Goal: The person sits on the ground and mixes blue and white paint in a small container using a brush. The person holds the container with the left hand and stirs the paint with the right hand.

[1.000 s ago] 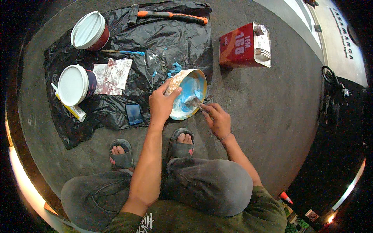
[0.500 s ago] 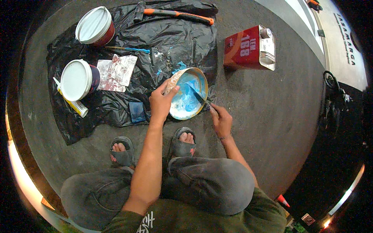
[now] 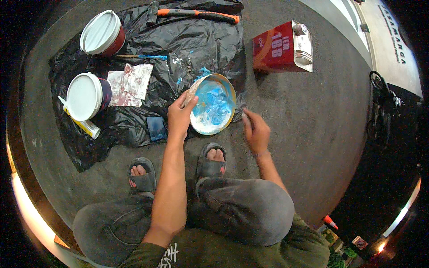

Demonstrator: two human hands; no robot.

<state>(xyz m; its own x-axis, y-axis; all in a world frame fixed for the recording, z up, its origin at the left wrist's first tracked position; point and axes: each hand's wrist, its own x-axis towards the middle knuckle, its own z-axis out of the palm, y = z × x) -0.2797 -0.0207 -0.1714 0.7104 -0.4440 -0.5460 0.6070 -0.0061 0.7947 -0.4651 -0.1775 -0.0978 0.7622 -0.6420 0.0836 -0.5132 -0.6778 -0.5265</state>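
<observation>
My left hand (image 3: 179, 115) grips the near left side of a round bowl (image 3: 193, 91), thumb over the rim and fingers along its outside. The bowl is tilted toward me. Inside lies a white and blue paste (image 3: 214, 105), partly blended in swirls. Just right of the bowl, my right hand (image 3: 257, 131) is closed, thumb and fingers pinched together. The putty knife it held half a second ago is now almost wholly hidden; only a pale bit shows at the fingertips.
Black plastic sheeting (image 3: 129, 38) bears two white-lidded tubs (image 3: 84, 96), a yellow-white tube (image 3: 89, 128), stained sandpaper sheets (image 3: 138, 82), a blue-tipped stick (image 3: 152, 57), a dark blue square (image 3: 156, 128) and an orange-handled hammer (image 3: 196, 13). A red can (image 3: 275, 49) stands right.
The putty knife has come out of the paste, its blade no longer visible in the bowl. My right hand has moved slightly away from the rim. My left hand keeps its hold.
</observation>
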